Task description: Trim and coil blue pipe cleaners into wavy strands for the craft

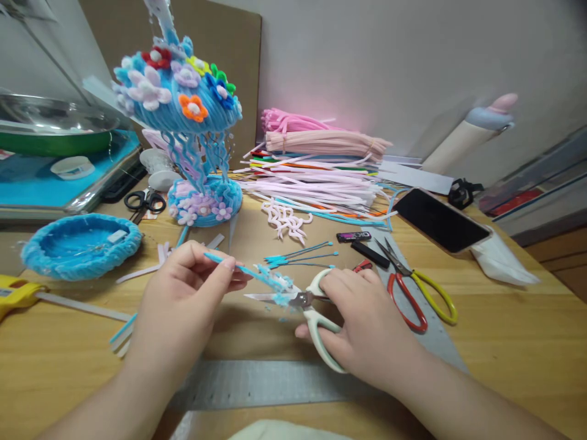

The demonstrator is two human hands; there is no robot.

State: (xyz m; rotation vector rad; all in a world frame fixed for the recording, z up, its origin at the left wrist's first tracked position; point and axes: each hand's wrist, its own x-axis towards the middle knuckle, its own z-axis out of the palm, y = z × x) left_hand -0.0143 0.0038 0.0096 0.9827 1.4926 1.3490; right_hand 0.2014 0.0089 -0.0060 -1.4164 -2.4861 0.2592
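Note:
Between thumb and fingers, my left hand (190,293) pinches a blue pipe cleaner (257,275) that points right and has loose fuzz along its far part. My right hand (362,318) has its fingers through the handles of white scissors (321,330). The scissor blades are parted, with the fuzzy end of the pipe cleaner at them. Small blue tufts lie below on the brown cardboard (247,333). Just beyond the hands are several thin dark stems with blue tips (302,253), and farther back lie curled pale pink pieces (287,220).
A blue fuzzy lamp-like craft with flowers (183,110) stands at back left, beside a blue fuzzy dish (82,244). Pipe cleaner bundles (321,146) are stacked behind. Red-and-yellow-handled scissors (413,287) and a phone (443,220) lie right, a yellow glue gun (18,293) left, a ruler (257,385) in front.

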